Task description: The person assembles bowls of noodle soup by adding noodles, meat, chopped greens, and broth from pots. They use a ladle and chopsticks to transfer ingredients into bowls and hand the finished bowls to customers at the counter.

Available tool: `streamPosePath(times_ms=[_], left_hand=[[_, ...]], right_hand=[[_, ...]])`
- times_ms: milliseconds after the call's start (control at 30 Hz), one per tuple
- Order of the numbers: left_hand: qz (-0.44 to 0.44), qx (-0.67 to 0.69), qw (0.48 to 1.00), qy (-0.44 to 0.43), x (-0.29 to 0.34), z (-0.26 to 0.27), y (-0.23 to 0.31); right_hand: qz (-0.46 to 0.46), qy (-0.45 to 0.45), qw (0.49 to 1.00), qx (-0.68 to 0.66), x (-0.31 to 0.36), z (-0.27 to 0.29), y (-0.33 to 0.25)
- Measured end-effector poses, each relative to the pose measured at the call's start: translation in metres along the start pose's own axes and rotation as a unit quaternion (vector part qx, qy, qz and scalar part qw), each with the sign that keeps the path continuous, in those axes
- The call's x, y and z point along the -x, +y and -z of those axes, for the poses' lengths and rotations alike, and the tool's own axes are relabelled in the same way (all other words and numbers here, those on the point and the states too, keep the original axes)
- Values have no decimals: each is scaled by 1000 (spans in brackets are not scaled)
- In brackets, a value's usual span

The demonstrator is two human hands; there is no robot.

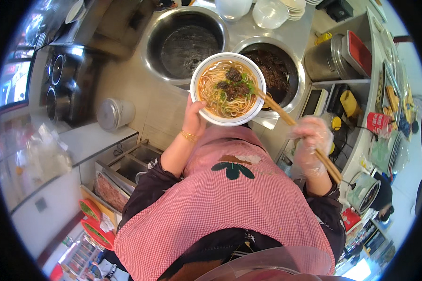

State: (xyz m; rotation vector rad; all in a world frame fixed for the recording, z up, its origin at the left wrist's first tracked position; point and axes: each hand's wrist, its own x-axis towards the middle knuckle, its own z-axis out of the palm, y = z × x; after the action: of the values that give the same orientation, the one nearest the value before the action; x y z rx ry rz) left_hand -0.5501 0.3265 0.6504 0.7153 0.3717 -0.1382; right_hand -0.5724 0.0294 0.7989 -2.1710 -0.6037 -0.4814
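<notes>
In my left hand (pixel 194 114) is a white bowl (pixel 204 115), held by its left side with the thumb over the rim. Noodles (pixel 215 79) in reddish broth fill it, topped with dark minced sauce (pixel 233 89) and chopped green onion. My right hand (pixel 312 136), in a clear plastic glove, grips a pair of long wooden chopsticks (pixel 280 112). Their tips reach the noodles at the bowl's right side. Just beyond the bowl stand two wide metal basins: the left basin (pixel 151 61) holds dark liquid, the right basin (pixel 301 77) a dark, oily, grainy sauce.
White bowls (pixel 271 14) are stacked at the back of the metal counter. A lidded white bucket (pixel 116 114) is at left. To the right are a large metal pot (pixel 321 60), a red tray (pixel 359 54) and a shelf unit with bottles. Red basins (pixel 98 234) of greens sit lower left.
</notes>
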Motion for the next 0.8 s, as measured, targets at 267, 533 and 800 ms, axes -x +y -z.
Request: streamPosePath(times_ms=[267,533,800], left_hand=[[-99,117,980,130,47,-7,-44],[-331,246,872,265,141,-36,-82],[-535,274,630,492,287,-28,-113]], right_hand=[[104,-245,948,174,-38,-1,168],[-246,-523,805,133,-167,-1,263],[463,-442,767,-37,-286,-90,104]])
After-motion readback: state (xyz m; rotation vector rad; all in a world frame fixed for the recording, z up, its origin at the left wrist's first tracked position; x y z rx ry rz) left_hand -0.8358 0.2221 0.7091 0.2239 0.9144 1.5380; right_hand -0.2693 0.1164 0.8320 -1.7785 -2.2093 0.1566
